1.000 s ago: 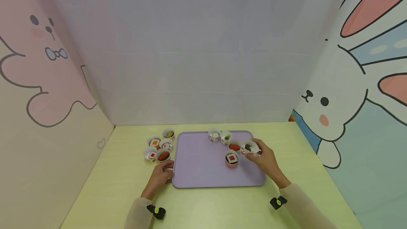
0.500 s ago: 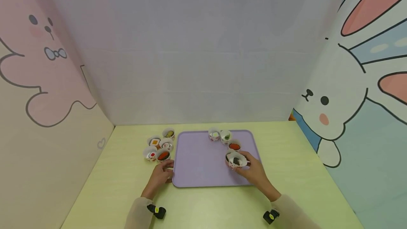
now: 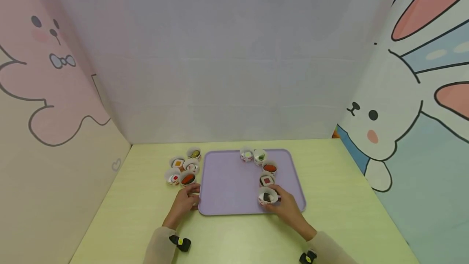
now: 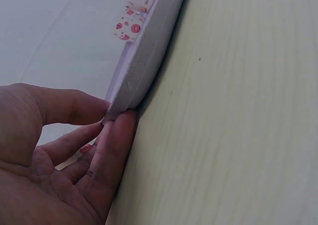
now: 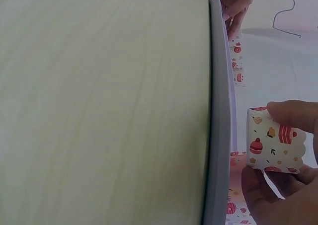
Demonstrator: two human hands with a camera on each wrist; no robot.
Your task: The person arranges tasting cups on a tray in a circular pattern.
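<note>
Held the right hand (image 3: 288,207) over the front edge of a flat, smooth, pale purple tray (image 3: 231,188) with round corners. Pinched a small, round, white paper cup (image 3: 266,201) between thumb and fingers, inside that edge and a bit right of its middle. Could not tell if the cup touched the tray. Had the left hand (image 3: 183,205) low at the tray's left edge, close to the front left corner, and pinched the thin rim there between thumb and fingertips. Wore long beige sleeves (image 3: 160,244), with a little black box (image 3: 183,245) at each wrist.

Had a wavy top on the pinched cup, tiny red cakes printed on its side, and something black and white inside. Had just behind it a round paper cup with a red and white square (image 3: 266,180), then one with an orange-red oval (image 3: 270,168). Had two white paper cups with pale green bits (image 3: 260,157) by the tray's back edge. Had five more paper cups (image 3: 191,167) bunched past the tray's left edge, on a pale yellow-green table (image 3: 238,239) with wood-like lines. Had soft creases in the white sheet (image 3: 234,72) along the table's back edge.
</note>
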